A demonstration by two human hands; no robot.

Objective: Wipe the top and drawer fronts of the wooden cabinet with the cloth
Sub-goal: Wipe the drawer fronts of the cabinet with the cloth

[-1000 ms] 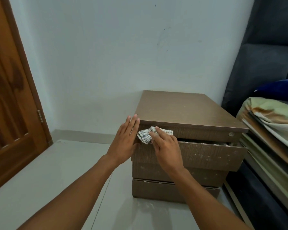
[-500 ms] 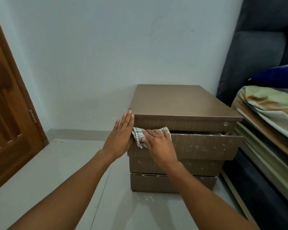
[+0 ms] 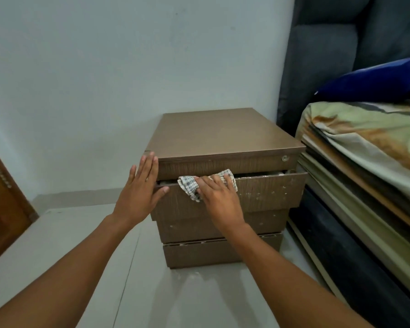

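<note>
A brown wooden cabinet (image 3: 225, 136) with three drawers stands on the floor against the wall. Its top drawer front (image 3: 268, 191) juts out slightly and carries pale specks. My right hand (image 3: 219, 200) presses a checked cloth (image 3: 189, 187) against the upper left part of that drawer front, fingers over the cloth. My left hand (image 3: 140, 185) lies flat with fingers together on the cabinet's left front corner, thumb touching the drawer front. It holds nothing.
A bed with a patterned sheet (image 3: 369, 143) and a blue pillow (image 3: 374, 79) stands close on the cabinet's right. A dark curtain (image 3: 329, 43) hangs behind it. A wooden door (image 3: 3, 209) is at the left. Grey floor (image 3: 152, 292) lies in front.
My right hand has slid the cloth rightward along the top drawer front. The view has shifted so the cabinet sits more central. My left hand stays at the left corner.
</note>
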